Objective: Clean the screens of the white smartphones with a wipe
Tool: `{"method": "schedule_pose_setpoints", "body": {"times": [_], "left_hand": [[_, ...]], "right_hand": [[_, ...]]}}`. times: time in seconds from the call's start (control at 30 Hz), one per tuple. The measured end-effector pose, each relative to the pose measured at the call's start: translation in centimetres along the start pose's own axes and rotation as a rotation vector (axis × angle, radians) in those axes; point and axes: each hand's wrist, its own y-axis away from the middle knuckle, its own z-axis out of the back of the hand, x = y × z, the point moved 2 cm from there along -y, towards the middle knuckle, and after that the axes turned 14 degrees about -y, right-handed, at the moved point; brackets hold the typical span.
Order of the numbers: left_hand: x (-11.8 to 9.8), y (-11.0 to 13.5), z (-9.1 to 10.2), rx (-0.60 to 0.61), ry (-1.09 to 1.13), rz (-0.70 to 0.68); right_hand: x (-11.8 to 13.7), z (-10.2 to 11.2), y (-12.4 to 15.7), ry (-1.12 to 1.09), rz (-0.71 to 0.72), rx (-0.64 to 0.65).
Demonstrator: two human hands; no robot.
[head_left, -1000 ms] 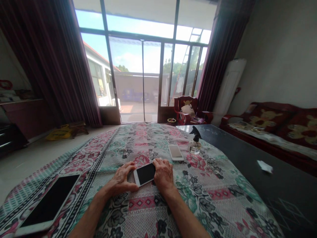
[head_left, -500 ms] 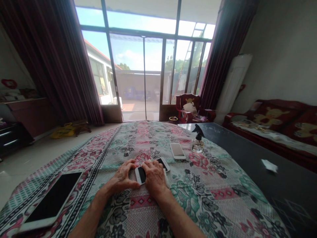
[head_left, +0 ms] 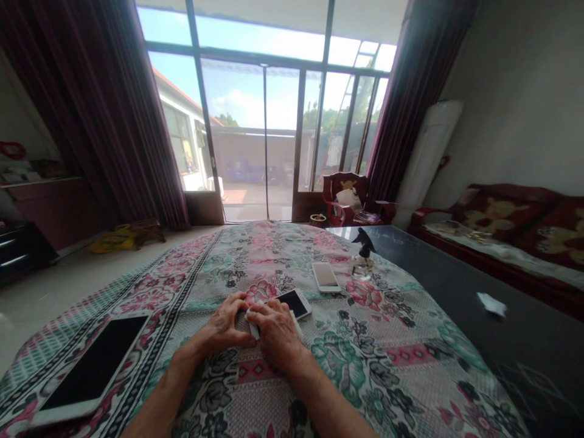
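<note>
A white phone with a dark screen [head_left: 297, 302] lies on the flowered cloth [head_left: 365, 359] in front of me. My left hand [head_left: 224, 326] is closed round its near-left end, with the thumb along the edge. My right hand [head_left: 274, 330] lies curled over the left half of the screen. It presses on what looks like a small white wipe [head_left: 297, 325], whose edge shows beside the palm. Only the phone's far-right end is uncovered.
A second white phone [head_left: 325, 277] lies farther off, next to a small spray bottle [head_left: 362, 260]. A large tablet [head_left: 89, 368] sits near left. The dark glass table [head_left: 456, 286] on the right carries a white scrap [head_left: 491, 303]. Beyond it stands a red sofa [head_left: 515, 228].
My right hand has slid left from the phone's right end across its screen, covering most of it. The left hand has stayed at the left end.
</note>
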Motion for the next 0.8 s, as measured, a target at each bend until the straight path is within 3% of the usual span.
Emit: {"method": "schedule_pose_setpoints", "body": {"times": [0.47,0.8], "left_hand": [[1.0,0.1,0.1,0.046,0.046,-0.081],[0.7,0.2,0.4,0.070,-0.031,-0.067]], "right_hand": [[-0.3,0.2,1.3,-0.036,0.074,-0.058],[-0.3,1.0,3.5,-0.051,0.111,0.009]]}}
